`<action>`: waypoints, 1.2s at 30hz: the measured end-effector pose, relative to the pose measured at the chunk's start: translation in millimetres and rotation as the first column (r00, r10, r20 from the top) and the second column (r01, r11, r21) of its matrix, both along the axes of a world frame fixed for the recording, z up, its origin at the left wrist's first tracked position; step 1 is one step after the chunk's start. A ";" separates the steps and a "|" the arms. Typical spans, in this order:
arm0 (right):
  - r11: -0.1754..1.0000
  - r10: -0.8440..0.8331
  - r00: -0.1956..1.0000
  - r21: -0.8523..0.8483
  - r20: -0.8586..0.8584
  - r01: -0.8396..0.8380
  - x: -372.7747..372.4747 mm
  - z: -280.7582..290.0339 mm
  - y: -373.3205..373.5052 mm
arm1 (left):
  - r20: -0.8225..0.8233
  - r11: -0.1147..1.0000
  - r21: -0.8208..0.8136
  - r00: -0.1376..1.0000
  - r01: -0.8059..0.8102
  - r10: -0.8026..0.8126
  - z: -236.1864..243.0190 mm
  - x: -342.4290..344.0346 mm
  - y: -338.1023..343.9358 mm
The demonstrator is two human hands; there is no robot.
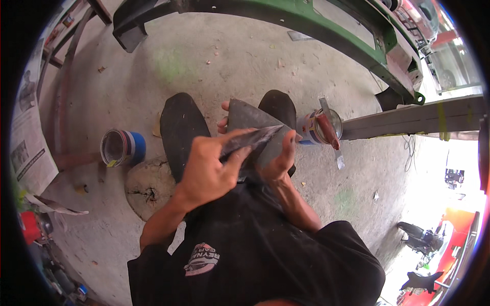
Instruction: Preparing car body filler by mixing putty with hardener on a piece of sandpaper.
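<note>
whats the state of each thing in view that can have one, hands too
Left hand: closed, pinching the sheet
Right hand: holding the sheet, fingertips showing past its far edge
Grey sheet: bent, held in both hands
Blue-banded can: open, upright
Right-hand can: open, strip tool across its mouth
Strip tool: smeared reddish
Newspaper: spread out

The left hand [212, 166] pinches a folded dark grey sheet [250, 115], which the right hand [278, 160] also grips, between dark-clad knees [184, 125].
</note>
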State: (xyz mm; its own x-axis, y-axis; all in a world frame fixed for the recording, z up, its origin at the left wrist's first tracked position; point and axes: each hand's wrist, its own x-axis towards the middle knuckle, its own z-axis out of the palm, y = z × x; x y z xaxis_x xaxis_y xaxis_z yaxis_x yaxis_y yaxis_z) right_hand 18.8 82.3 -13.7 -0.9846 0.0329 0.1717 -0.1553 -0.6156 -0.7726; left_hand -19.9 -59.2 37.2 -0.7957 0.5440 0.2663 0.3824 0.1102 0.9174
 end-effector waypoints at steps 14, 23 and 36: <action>0.997 -0.041 0.989 -0.058 0.140 0.049 5.3 -4.4 -6.2 | 0.155 0.999 0.030 0.987 -0.045 0.040 -6.8 -21.5 -1.9; 0.995 -0.091 0.968 -0.005 0.233 0.095 14.7 -15.5 0.3 | 0.090 0.969 -0.228 0.989 -0.093 0.116 8.3 -24.0 -7.3; 0.997 0.025 0.981 -0.079 0.192 -0.010 -4.5 -1.6 3.8 | 0.150 0.993 0.030 0.983 -0.114 0.108 -26.4 -37.1 -18.9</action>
